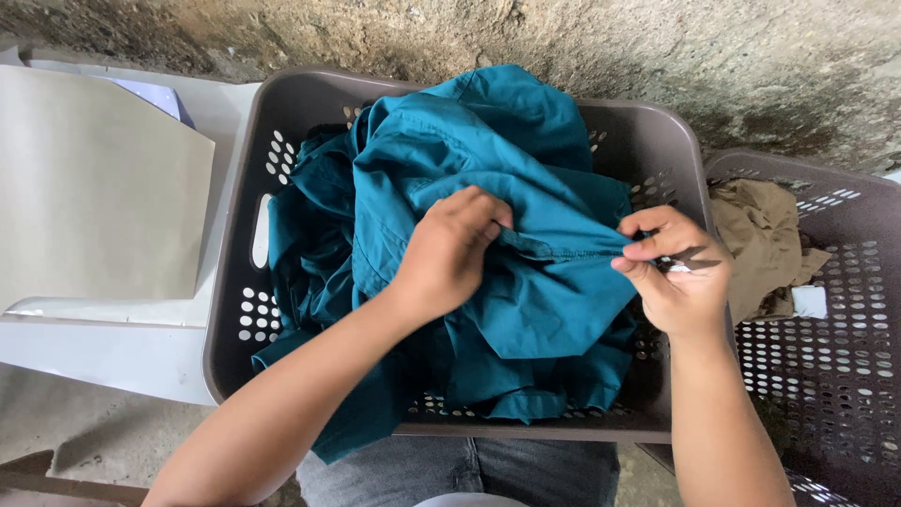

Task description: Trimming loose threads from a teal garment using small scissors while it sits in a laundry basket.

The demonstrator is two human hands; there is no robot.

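Observation:
A heap of teal garments [488,169] fills a grey-brown perforated laundry basket [235,310] resting on my lap. My left hand [450,253] grips a fold of the top teal garment near its seam. My right hand [676,268] pinches the other end of that seam, stretching it taut between both hands. A small dark tool, perhaps thread snips [690,260], lies in my right hand's fingers; its exact kind is hard to tell.
A second perforated basket [835,347] stands at the right, holding an olive-brown garment [765,235]. A white plastic chair [103,352] with a beige sheet [94,188] on it sits at the left. A rough concrete wall [610,47] runs behind.

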